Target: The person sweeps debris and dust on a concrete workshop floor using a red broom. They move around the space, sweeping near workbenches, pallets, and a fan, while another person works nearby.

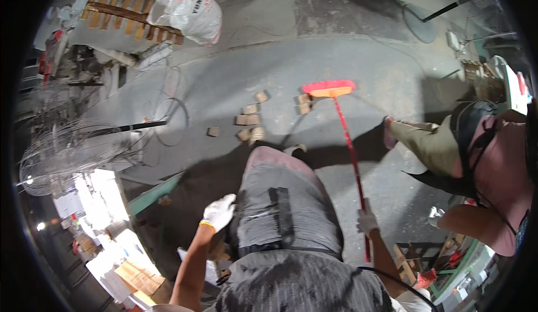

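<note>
A push broom with a red handle (348, 138) stands tilted on the grey floor. Its pink and orange head (329, 89) rests ahead of me, right against a few small tan blocks (304, 104). My right hand (367, 221), in a whitish glove, is closed round the upper part of that handle. My left hand (218, 212) wears a white glove with a yellow cuff. It hangs beside my left thigh with loosely bent fingers and nothing in them. More tan blocks (248, 119) lie scattered just beyond my feet.
Another person (493, 160) stands close on my right, one foot near the broom handle. At far left lie a wooden pallet (120, 6) and a white sack (188, 12). Tangled wire (73, 155) sits at left, above a brightly lit bench. A wooden crate (426, 256) is at lower right.
</note>
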Available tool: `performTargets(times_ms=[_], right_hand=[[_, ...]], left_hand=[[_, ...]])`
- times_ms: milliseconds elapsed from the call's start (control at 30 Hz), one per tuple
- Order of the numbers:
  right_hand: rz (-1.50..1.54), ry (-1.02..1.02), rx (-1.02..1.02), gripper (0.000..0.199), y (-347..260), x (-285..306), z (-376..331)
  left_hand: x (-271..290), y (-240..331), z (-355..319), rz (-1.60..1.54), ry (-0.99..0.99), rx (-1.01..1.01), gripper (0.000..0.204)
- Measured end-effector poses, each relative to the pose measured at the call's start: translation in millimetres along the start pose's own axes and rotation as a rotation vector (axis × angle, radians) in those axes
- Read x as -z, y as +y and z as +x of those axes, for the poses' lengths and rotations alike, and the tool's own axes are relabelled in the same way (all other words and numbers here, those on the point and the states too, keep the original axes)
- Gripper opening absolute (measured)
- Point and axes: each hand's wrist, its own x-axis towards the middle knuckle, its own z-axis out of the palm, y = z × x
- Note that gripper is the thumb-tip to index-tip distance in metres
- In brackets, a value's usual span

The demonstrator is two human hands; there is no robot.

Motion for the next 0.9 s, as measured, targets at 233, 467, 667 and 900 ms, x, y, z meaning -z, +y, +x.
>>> performTargets(times_ms=[233,467,667,900], right_hand=[[0.304,-0.031,0.081,0.071,-105.7,-25.7,-11.8],[0.363,-0.009,0.101,0.067,-155.9,-69.1,-59.9],[0.505,0.008,0.146,0.065,-175.7,-107.9,-76.9],[0.431,0.063,0.173,0.069,-195.4,-116.6,-64.2]], left_hand=[[16.3,-1.8,20.4,-0.029,0.221,-0.16,0.027],[-25.0,-115.9,30.8,-0.249,0.011,-0.111,0.036],[-29.7,-191.2,35.0,-0.592,0.163,0.11,0.042],[0.0,-202.4,40.9,-1.143,0.218,0.28,0.033]])
